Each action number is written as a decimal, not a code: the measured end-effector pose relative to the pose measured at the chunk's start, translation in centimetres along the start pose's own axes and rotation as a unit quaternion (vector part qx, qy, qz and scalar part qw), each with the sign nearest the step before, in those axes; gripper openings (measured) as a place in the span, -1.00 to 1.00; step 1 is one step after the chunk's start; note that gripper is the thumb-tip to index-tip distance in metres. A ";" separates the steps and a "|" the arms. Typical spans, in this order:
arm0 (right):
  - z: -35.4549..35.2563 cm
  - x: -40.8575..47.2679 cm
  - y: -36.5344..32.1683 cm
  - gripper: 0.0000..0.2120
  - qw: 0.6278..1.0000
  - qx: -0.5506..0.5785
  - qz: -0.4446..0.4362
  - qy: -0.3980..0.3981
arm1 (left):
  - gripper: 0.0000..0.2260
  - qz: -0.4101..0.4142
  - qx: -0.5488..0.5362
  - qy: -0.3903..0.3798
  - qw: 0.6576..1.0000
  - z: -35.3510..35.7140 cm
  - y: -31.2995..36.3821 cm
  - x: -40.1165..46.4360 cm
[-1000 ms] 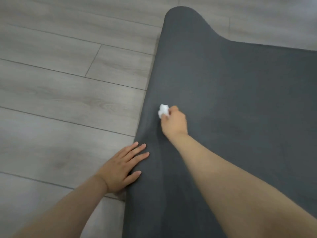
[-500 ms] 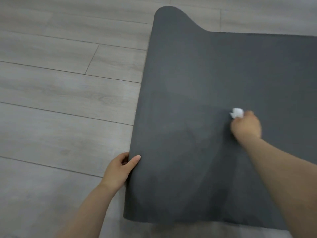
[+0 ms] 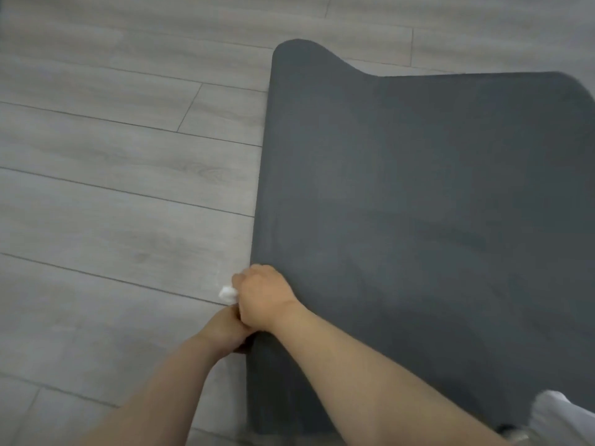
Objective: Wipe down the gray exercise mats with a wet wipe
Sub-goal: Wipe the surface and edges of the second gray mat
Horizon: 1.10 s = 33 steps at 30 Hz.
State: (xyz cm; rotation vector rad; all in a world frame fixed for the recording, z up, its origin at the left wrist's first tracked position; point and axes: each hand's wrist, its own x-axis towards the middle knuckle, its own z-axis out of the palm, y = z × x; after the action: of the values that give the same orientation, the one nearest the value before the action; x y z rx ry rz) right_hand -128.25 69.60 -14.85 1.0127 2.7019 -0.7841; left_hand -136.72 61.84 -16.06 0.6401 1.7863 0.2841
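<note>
A dark gray exercise mat (image 3: 418, 220) lies on the floor, filling the right half of the view, its far left corner curled up. My right hand (image 3: 262, 296) sits at the mat's left edge and grips a crumpled white wet wipe (image 3: 228, 293), which sticks out over the floor. Just below it my left hand (image 3: 225, 329) holds the same edge of the mat, fingers curled round it and partly hidden under my right hand.
Gray wood-look floor planks (image 3: 112, 204) cover the left and far side. A bit of white clothing (image 3: 560, 416) shows at the bottom right corner, over the mat's near edge.
My right hand swept the wipe from the mat's middle right back to its left edge, beside my left hand. The left hand kept holding the mat's edge.
</note>
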 end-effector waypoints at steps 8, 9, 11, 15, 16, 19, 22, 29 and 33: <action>-2.7 -4.1 9.9 -0.92 0.973 0.009 0.142 0.182 | -0.72 -0.009 -0.080 -0.023 0.996 0.5 1.1 -1.1; -2.9 -4.6 10.7 -0.93 0.965 0.017 0.158 0.209 | -0.72 -0.012 -0.080 -0.023 0.996 0.4 1.0 -1.2; -2.5 -6.4 13.3 -0.94 0.925 0.064 0.259 0.272 | -0.70 -0.018 -0.077 -0.022 0.997 0.2 0.6 -1.6; -1.9 -12.3 19.4 -0.71 0.835 0.124 0.493 0.211 | -0.76 -0.016 -0.087 -0.040 0.995 0.0 0.9 -3.0; -2.3 -13.5 20.6 -0.67 0.813 0.135 0.529 0.205 | -0.75 -0.021 -0.081 -0.041 0.996 0.0 1.3 -3.3; -3.7 -14.1 21.6 -0.54 0.768 0.172 0.581 0.208 | -0.65 -0.046 -0.065 -0.063 0.995 0.5 2.2 -4.4; -3.6 -12.1 18.0 -0.60 0.850 0.210 0.458 0.152 | -0.42 -0.049 -0.066 -0.067 0.994 2.4 2.6 -5.8; -2.8 -13.4 5.0 -0.79 0.939 0.275 0.176 0.104 | -0.64 0.053 -0.140 0.107 0.983 6.5 3.5 -10.2; -2.8 -18.6 3.9 -0.82 0.961 0.246 0.086 0.092 | -0.65 0.066 -0.151 0.118 0.979 9.6 2.1 -14.3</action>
State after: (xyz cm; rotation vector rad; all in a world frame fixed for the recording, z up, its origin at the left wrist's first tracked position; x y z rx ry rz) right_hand -111.45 62.98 -8.31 1.4650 2.5648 -1.4336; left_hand -124.38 54.38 -6.50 0.5237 1.8773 0.7328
